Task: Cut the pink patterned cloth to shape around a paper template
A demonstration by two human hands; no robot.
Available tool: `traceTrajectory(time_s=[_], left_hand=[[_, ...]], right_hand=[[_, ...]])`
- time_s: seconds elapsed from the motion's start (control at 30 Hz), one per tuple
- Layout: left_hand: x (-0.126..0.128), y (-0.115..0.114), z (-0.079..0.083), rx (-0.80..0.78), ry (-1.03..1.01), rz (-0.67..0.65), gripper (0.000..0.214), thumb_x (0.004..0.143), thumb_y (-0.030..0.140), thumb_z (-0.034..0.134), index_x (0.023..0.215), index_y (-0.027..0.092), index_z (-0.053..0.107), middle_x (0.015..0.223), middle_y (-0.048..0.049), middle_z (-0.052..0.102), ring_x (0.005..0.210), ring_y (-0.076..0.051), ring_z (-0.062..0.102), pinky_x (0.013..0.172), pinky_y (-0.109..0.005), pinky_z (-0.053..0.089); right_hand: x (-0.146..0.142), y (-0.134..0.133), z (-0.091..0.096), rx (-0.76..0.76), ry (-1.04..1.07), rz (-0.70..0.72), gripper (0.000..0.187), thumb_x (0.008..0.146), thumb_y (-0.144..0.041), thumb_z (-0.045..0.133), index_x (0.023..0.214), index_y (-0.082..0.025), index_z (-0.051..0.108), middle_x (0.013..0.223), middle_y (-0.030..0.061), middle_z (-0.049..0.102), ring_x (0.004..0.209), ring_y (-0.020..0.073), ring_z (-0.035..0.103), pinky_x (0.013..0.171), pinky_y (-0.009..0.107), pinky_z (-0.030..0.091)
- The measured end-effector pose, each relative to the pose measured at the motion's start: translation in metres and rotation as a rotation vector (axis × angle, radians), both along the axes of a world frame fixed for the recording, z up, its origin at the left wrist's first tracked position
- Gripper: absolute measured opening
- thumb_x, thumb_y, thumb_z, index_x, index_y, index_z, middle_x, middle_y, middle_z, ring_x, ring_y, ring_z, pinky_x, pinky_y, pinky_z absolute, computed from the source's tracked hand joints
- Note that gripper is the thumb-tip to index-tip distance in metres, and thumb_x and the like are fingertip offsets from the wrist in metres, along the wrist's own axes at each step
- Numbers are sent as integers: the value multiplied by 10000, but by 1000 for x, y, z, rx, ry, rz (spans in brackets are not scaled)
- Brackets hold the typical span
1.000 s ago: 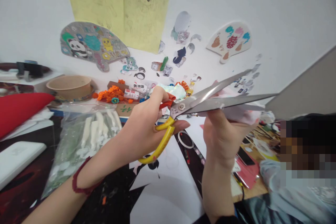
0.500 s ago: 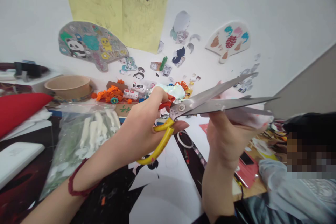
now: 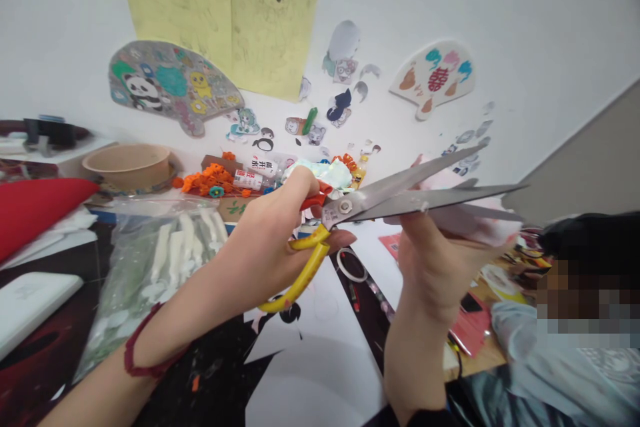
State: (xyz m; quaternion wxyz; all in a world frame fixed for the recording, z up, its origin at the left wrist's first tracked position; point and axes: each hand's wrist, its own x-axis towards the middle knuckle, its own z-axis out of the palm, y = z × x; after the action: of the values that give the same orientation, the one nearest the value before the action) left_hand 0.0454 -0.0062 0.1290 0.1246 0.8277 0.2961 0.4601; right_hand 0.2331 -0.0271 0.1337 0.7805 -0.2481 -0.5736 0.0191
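Observation:
Wrapped around the handles of a large pair of scissors [image 3: 370, 200], my left hand [image 3: 280, 223] wears a dark red cord at the wrist. One handle is yellow, the other red. The blades are spread apart and point right, passing in front of my right hand [image 3: 433, 260]. That hand is closed on a pale pinkish sheet [image 3: 493, 223], paper by its look, partly hidden behind the blades and fingers. Whether the blades touch the sheet I cannot tell. Below lie white paper sheets [image 3: 315, 380] with small black cut-out bits on them.
A clear plastic bag [image 3: 130, 280] of pale strips lies left, near a white box [image 3: 35, 310] and a round tan container [image 3: 127, 167]. Orange flowers [image 3: 213, 177] sit along the wall. A roll of tape [image 3: 351, 265] lies mid-table. Another person [image 3: 565, 360] is at the right.
The view has shifted very slightly. Both hands keep their hold, and the scissors stay spread in nearly the same place.

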Motion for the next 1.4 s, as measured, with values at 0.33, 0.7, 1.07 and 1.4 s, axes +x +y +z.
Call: traceTrajectory(time_s=[0.33,0.7,1.07,1.4], left_hand=[[0,-1,0,36,18,1,285,897,265,685,942,231,406,694,74,456,570,-100,419,533,-229,345],[-3,1,-1,52,54,8,323,911,358,679,887,234,382,720,47,514,583,-115,470,532,-255,379],[-7,10,-4,-257,-6,-16,544,792,572,654,1099,224,370,933,-84,606,779,-273,608,711,-453,482],[-4,9,5,-378,81,-21,492,730,576,602,1019,227,411,891,-101,602,789,-297,578,681,-457,460]], right_hand=[[6,2,-2,12,-13,-48,206,680,-137,871,777,-271,748,716,-39,745,630,198,721,672,389,663],[19,5,-6,39,-90,-79,215,642,-191,906,780,-270,761,704,-19,736,626,231,712,632,395,632],[10,-4,1,-89,14,-52,157,665,-207,916,736,-235,779,672,8,753,575,215,729,563,360,645],[14,1,1,-100,-67,15,193,681,-222,890,808,-251,747,698,-13,750,735,246,773,740,416,696]])
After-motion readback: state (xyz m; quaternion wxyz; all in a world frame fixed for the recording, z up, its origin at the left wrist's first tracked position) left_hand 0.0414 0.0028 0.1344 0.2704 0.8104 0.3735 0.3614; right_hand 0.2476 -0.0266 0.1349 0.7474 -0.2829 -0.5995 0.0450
